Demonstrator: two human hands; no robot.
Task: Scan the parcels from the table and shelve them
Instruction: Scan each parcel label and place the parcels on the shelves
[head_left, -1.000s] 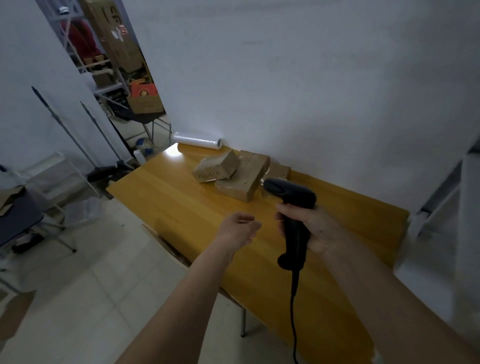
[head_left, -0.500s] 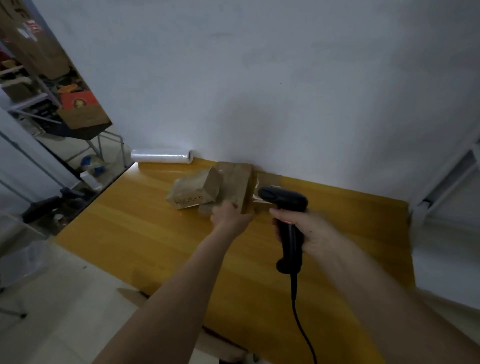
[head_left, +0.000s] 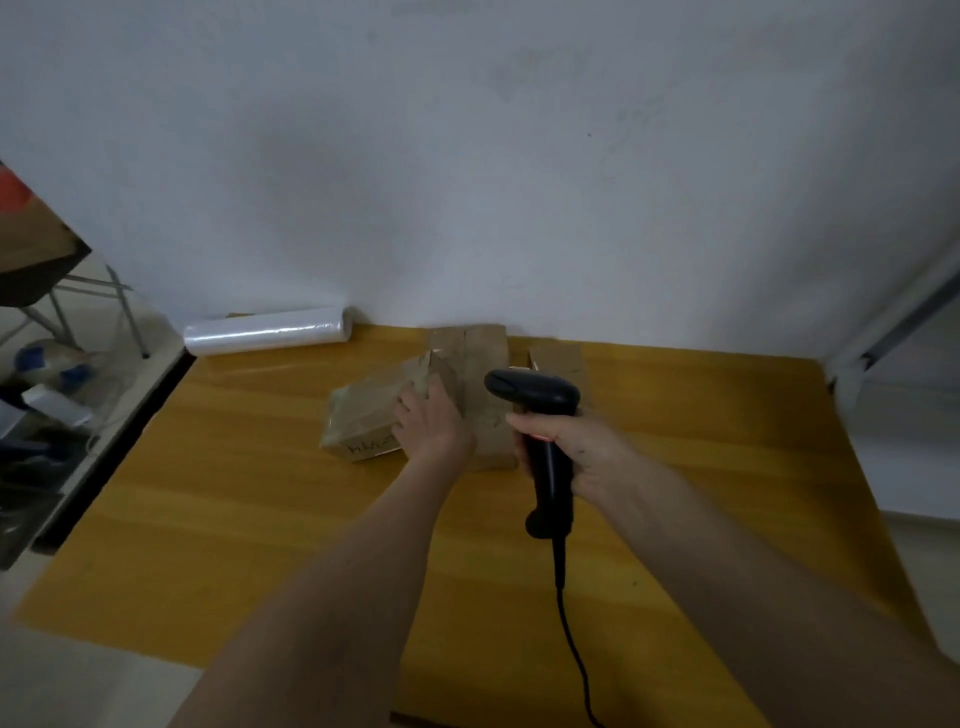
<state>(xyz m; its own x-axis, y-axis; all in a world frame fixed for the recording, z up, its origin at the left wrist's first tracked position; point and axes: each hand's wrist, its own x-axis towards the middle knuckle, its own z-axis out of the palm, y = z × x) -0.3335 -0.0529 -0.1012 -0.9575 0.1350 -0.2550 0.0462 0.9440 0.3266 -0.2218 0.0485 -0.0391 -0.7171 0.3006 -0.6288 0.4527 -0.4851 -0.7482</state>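
Wooden table (head_left: 260, 519): carries every item noted below and serves as the reference.

Parcels: three brown parcels lie clustered at the table's far edge against the wall. The left parcel (head_left: 371, 410) is tilted, leaning on the middle parcel (head_left: 480, 374); a third parcel (head_left: 558, 358) lies just behind the scanner.

Plastic film roll (head_left: 265, 335): at the table's far left corner.

Scanner (head_left: 540, 431): right hand (head_left: 576, 452) is wrapped firmly round its handle, head aimed toward the parcels.

Left hand (head_left: 434, 426): laid on the tilted parcel's top; whether the fingers clasp it cannot be told.

Risks, judged: lifting the leaning parcel may shift the middle one; the trailing cable (head_left: 571, 639) may snag; no printed label is visible, so a misread is possible.
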